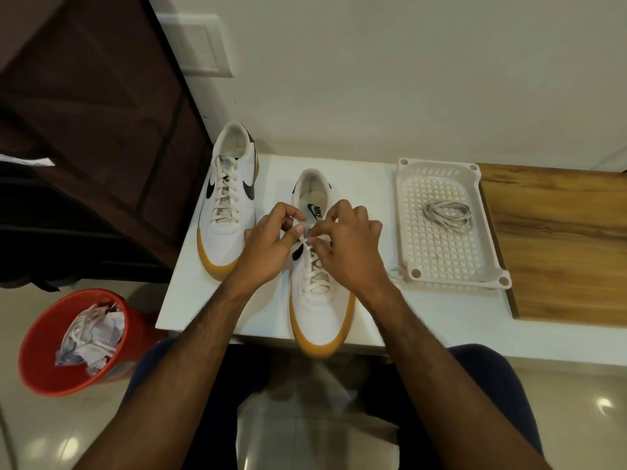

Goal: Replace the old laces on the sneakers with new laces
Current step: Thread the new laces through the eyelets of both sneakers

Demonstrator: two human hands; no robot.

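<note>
My forearms come up from the bottom edge, and both hands meet over the near sneaker (319, 300), which sits on the white table (190, 286) with its toe toward me and its heel away. My left hand (268, 245) has thumb and forefinger curled and pinching the lace (314, 266) at the top of the eyelet rows; my right hand (346, 245) is curled the same way, pinching the lace from the other side. The two pinches nearly touch, right at the mouth of the shoe.

The relation that matters: the shoe's long axis runs straight away from me, and the lace crossings run down it toward the toe, below my fingers. Both hands are equally near; the lace ends lie between them. I cannot tell whether I am undoing or tying here.

The second sneaker (230, 195) stands just to the left, fully laced, toe also toward me. To the right, well apart from my right hand, a bundled lace (448, 215) lies in the white basket (407, 212). A red bin (40, 368) with crumpled scraps stands on the floor at left.
</note>
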